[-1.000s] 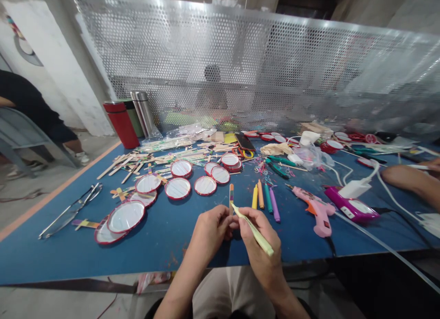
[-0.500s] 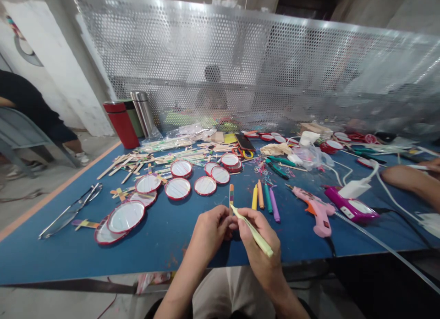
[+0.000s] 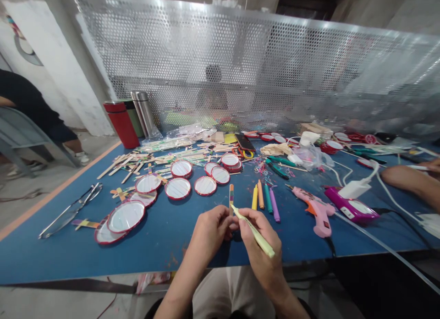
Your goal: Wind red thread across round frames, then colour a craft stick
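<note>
Between the fingers of my left hand [image 3: 215,227] stands a wooden craft stick [image 3: 231,193], its upper part coloured in bands of orange, purple and yellow. The lower end of the stick is hidden by my fingers. My right hand [image 3: 263,239] grips a pale yellow-green marker [image 3: 256,236], with its tip against the stick. Just beyond my right hand lie a yellow marker [image 3: 255,197], an orange marker [image 3: 261,194], a teal marker [image 3: 268,199] and a purple marker [image 3: 274,204], side by side on the blue table [image 3: 165,245].
Round red-rimmed discs [image 3: 178,189] lie left and ahead, before a pile of craft sticks [image 3: 125,165]. Eyeglasses [image 3: 72,211] rest at far left. A pink glue gun [image 3: 314,209] and a purple power strip [image 3: 350,206] with cords sit right, near another person's arm [image 3: 409,181].
Both hands hold nearly the same place. The marker in my right hand has shifted very slightly at the stick; the other things on the table have not moved.
</note>
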Action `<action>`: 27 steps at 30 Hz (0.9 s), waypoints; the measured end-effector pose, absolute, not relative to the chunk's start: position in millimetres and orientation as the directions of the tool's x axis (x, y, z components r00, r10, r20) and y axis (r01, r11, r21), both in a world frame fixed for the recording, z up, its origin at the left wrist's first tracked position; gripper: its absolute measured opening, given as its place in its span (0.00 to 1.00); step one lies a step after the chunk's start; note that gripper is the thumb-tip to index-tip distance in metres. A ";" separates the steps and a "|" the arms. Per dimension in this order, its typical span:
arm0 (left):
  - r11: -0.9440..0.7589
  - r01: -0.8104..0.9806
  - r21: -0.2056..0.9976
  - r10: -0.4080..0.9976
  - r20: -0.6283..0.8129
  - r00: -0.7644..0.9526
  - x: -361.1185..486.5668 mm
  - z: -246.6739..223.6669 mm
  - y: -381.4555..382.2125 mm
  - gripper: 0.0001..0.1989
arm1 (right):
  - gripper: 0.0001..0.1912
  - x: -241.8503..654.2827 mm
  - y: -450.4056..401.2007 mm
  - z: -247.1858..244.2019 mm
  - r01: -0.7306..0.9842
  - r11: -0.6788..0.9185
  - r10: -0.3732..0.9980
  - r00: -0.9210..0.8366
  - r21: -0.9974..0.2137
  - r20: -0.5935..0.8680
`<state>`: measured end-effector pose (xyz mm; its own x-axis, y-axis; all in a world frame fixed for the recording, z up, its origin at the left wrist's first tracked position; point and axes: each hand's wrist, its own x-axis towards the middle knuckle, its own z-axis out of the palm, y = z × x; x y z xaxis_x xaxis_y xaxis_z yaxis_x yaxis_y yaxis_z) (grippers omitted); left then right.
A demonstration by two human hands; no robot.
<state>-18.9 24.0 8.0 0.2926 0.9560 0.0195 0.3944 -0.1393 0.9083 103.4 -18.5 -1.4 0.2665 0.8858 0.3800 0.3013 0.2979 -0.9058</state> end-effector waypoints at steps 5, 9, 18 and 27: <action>-0.129 0.389 0.912 0.957 0.011 0.291 -18.5 8.2 24.1 0.08 | 0.08 102.5 -17.9 -1.0 0.339 0.303 0.878 0.264 -0.891 0.399; -0.103 0.388 0.916 0.958 -0.014 0.287 -17.8 10.4 23.2 0.09 | 0.09 102.1 -17.9 -4.8 0.305 0.264 0.885 0.299 -0.915 0.356; -0.142 0.399 0.906 0.955 0.019 0.296 -18.9 7.7 24.3 0.09 | 0.08 103.3 -19.0 -3.4 0.360 0.310 0.869 0.268 -0.880 0.417; -0.122 0.383 0.916 0.956 0.005 0.293 -18.6 9.9 22.8 0.09 | 0.09 102.8 -18.6 -4.0 0.367 0.281 0.869 0.294 -0.887 0.397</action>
